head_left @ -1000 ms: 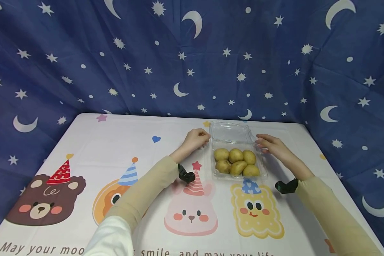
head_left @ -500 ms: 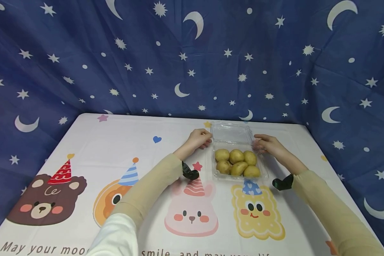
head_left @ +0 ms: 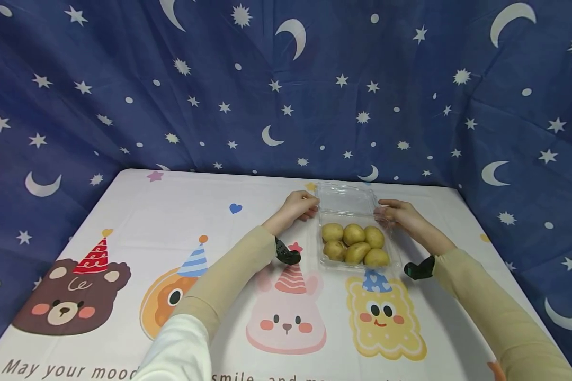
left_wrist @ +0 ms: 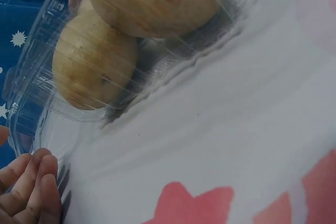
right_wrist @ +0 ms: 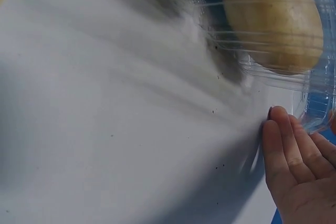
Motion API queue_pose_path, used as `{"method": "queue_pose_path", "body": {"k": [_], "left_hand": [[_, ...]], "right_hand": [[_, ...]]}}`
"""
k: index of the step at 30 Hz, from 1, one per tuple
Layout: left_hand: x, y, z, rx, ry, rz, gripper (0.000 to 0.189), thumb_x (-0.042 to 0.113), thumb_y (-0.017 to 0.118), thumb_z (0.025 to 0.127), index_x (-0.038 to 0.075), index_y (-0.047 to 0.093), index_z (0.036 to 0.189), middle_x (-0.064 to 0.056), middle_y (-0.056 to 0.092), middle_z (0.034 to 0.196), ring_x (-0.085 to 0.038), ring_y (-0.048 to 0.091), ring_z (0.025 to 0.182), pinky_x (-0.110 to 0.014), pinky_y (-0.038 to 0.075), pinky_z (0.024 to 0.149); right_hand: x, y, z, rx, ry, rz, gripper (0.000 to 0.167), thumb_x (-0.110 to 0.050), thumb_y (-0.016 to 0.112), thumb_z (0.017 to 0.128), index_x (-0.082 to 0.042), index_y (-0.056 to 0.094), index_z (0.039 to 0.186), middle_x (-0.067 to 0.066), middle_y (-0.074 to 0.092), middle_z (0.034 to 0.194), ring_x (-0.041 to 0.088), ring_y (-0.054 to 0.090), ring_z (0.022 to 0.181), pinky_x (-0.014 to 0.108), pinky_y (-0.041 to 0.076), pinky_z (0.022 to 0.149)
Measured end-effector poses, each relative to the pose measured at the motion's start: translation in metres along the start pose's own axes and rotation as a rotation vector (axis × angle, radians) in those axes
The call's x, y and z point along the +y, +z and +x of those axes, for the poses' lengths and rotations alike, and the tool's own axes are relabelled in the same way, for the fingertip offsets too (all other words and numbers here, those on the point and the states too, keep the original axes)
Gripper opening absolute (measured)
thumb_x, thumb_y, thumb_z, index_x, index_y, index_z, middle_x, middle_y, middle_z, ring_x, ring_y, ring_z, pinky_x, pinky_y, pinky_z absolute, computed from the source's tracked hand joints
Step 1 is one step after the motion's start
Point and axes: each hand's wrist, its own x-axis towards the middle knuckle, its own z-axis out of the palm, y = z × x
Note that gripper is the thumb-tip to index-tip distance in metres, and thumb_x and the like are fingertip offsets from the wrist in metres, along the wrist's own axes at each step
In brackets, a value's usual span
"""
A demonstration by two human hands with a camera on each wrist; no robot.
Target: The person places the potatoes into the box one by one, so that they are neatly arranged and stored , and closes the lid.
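A clear plastic clamshell box stands toward the right rear of the table with its lid raised at the back. Several yellow potatoes sit in two rows in its base. At the lid's left edge my left hand pinches the rim; in the left wrist view the curled fingers lie against the plastic edge. On the opposite side my right hand holds the right edge of the lid, its fingers and thumb on either side of the plastic in the right wrist view.
A white tablecloth printed with cartoon animals and lettering covers the table. Behind it hangs a dark blue curtain with moons and stars. Black wrist straps sit at both sleeves.
The right hand has come leftward to the lid's right edge. My left hand has edged right against the lid's left side. The potatoes stay in place in the box.
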Motion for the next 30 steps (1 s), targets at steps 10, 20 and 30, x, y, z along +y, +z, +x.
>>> {"method": "queue_pose_path", "body": {"k": [10,20,30], "left_hand": [[0.003,0.001,0.0,-0.002,-0.005,-0.01,0.029,0.021,0.058,0.093,0.0,0.06,0.113,-0.008,0.069,0.09,-0.009,0.059,0.066,-0.021,0.047,0.057],[0.007,0.003,0.001,0.044,0.035,0.005,0.025,0.02,0.059,0.09,0.004,0.061,0.109,-0.005,0.068,0.086,-0.013,0.059,0.066,-0.027,0.046,0.057],[0.015,0.004,-0.001,0.069,0.071,0.016,0.025,0.015,0.06,0.09,0.003,0.062,0.111,-0.016,0.072,0.099,-0.021,0.07,0.078,-0.032,0.053,0.065]], "right_hand": [[0.0,-0.002,0.001,-0.004,0.003,0.038,0.058,-0.008,0.04,0.098,0.006,0.018,0.15,0.032,0.035,0.147,-0.008,0.061,0.093,0.014,0.048,0.079],[-0.006,-0.005,-0.004,-0.007,-0.034,0.046,0.059,-0.008,0.04,0.098,0.002,0.017,0.151,0.03,0.034,0.149,-0.007,0.056,0.1,0.013,0.045,0.084],[-0.001,-0.009,-0.002,0.022,-0.096,0.206,0.064,-0.006,0.045,0.097,0.002,0.013,0.152,0.03,0.033,0.148,-0.002,0.066,0.097,0.018,0.052,0.087]]}}
